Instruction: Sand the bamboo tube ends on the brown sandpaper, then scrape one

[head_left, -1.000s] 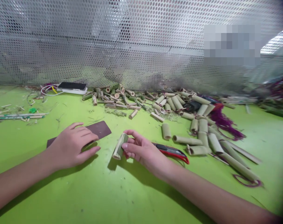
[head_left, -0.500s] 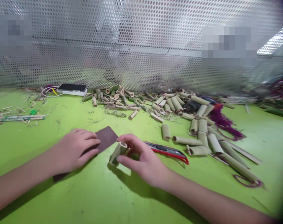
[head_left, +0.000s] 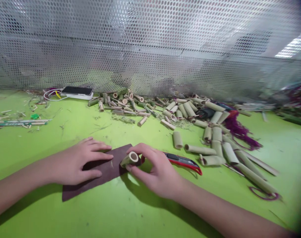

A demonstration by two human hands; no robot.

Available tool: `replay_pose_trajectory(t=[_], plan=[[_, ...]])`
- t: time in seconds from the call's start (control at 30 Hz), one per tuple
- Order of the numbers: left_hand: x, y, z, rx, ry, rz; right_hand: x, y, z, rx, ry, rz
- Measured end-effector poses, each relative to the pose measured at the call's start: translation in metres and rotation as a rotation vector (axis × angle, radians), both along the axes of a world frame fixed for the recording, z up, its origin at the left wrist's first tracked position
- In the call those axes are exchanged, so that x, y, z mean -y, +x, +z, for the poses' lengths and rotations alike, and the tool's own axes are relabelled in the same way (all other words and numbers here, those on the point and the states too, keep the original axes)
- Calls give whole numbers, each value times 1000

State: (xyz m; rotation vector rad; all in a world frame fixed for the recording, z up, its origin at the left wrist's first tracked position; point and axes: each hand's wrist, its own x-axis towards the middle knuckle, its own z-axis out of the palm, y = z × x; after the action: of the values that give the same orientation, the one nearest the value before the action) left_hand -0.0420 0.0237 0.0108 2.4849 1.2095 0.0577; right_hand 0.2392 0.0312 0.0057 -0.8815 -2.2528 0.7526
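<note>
My left hand (head_left: pixel 87 162) lies flat, fingers spread, on a dark brown sheet that looks like sandpaper (head_left: pixel 110 170). Between the thumb and fingers of my right hand (head_left: pixel 152 168) is a short bamboo tube (head_left: pixel 129 160), tilted with its hollow upper end toward me. The tube's lower end is over the sheet's right end; whether it touches cannot be made out. Just beyond my right hand a red and black utility knife (head_left: pixel 183 162) rests on the green table, its near end hidden behind the hand.
Several cut bamboo tubes (head_left: pixel 190 109) are heaped at the back and right, with purple cord (head_left: pixel 242 132) among them. At the back left a phone (head_left: pixel 77 90) lies on a white block with a cable. A perforated metal screen (head_left: pixel 145 49) stands behind the table (head_left: pixel 95 218).
The brown sheet has shifted and turned, with more of it showing. My left hand's fingers have spread. My right hand has brought the bamboo tube over the sheet's right end.
</note>
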Motion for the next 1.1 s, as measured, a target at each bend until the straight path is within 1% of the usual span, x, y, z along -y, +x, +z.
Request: replay_pose_trajectory(t=[0.13,0.2,0.3,0.37,0.47,0.53,0.63,0.67,0.7,0.8,0.83,0.87,0.97,1.0,1.03,1.1], plan=[[10,12,-1,13,12,-6,-7,2,4,171,40,-70],[13,17,0,22,8,-23,-9,1,5,262,15,-80],[12,19,0,30,-15,-41,-10,-4,5,314,-46,-76],[11,18,-1,33,-22,-42,-7,-7,3,335,-20,-57],[9,18,-3,35,-31,-27,-5,-8,2,360,87,39],[9,17,-5,38,-49,-12,-6,-6,4,400,104,57],[8,17,-4,38,-63,-8,-8,-4,8,467,51,-33],[7,17,-4,34,-57,-14,-7,-5,9,463,44,-45],[7,17,-4,28,-48,-25,-6,-5,11,445,51,-28],[8,16,-3,14,-3,-66,-1,-4,12,388,104,99],[9,16,-3,7,13,-76,-2,-3,12,374,113,118],[11,17,-3,-3,28,-81,-3,-2,12,359,110,110],[17,17,-3,-58,61,-81,-8,3,11,263,50,-13],[19,18,-2,-77,74,-70,-9,3,11,232,37,-32],[20,18,-2,-89,90,-59,-8,3,11,216,32,-19],[21,17,0,-78,121,-47,-5,1,11,215,49,79]])
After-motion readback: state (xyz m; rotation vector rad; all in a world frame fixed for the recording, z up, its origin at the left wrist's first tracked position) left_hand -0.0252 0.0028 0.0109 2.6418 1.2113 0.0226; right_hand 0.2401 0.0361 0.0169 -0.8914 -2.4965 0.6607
